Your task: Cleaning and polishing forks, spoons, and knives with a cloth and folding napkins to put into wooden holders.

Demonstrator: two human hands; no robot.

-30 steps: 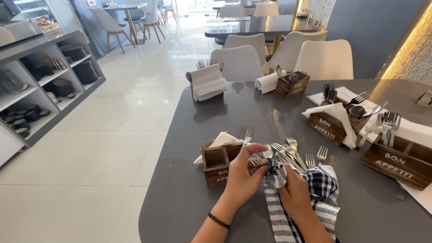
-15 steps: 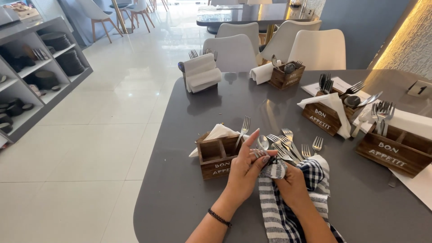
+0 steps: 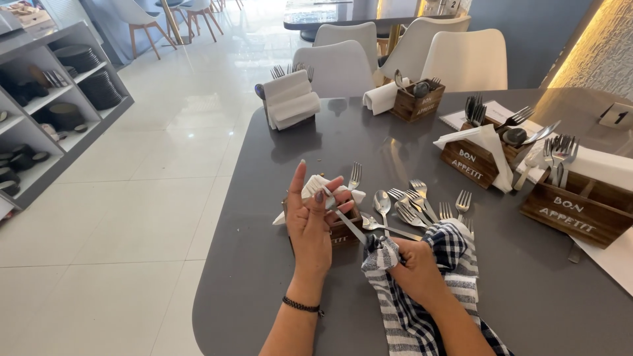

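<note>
My left hand (image 3: pixel 313 224) pinches the upper end of a slim piece of steel cutlery (image 3: pixel 347 223), which slants down to the right. My right hand (image 3: pixel 414 267) grips its lower end through a blue and white checked cloth (image 3: pixel 422 310) that drapes toward me. Just behind my left hand stands a small wooden caddy (image 3: pixel 343 231) holding a white napkin (image 3: pixel 315 186) and a fork (image 3: pixel 355 177). A loose pile of forks and spoons (image 3: pixel 412 204) lies on the dark grey table (image 3: pixel 277 277) to the right of that caddy.
Three more wooden caddies with cutlery and napkins stand at the right (image 3: pixel 573 204), centre right (image 3: pixel 476 158) and back (image 3: pixel 417 100). A napkin holder (image 3: pixel 289 99) sits near the far left edge. White chairs (image 3: pixel 333 66) line the far side. Shelving with dishes (image 3: pixel 46 112) stands left.
The view has tilted lower and closer. My left hand has drawn the cutlery piece up and left out of the cloth, which my right hand still bunches around its other end.
</note>
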